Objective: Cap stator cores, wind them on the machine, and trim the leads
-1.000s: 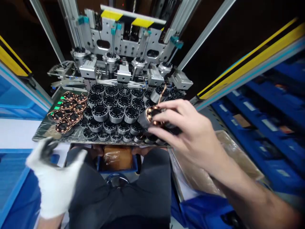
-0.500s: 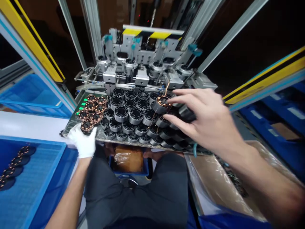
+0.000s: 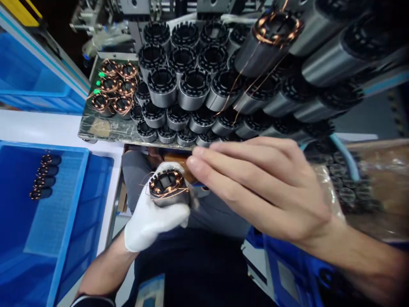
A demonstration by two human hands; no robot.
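My left hand, in a white glove, is wrapped round a motor stator with copper windings, held above my lap. Loose copper wires stick out from its top. My bare right hand is just to the right of this stator, fingers stretched out and apart from it; the thumb is hidden. Beyond the hands, several unwound stators stand stacked in rows on a metal tray. One copper-wound stator sits on top of the stack, its wires hanging down. A group of wound stators stands at the tray's left end.
At the left, a blue bin has several wound stators lying in a row. Another blue bin is behind it. Machine fixtures rise beyond the tray. On the right lies a plastic-lined box with small dark parts.
My left hand has lifted a wound stator off the tray's left end and brought it over my lap. My right hand has left the wound stator on the stack and moved towards me. The view has tilted down.
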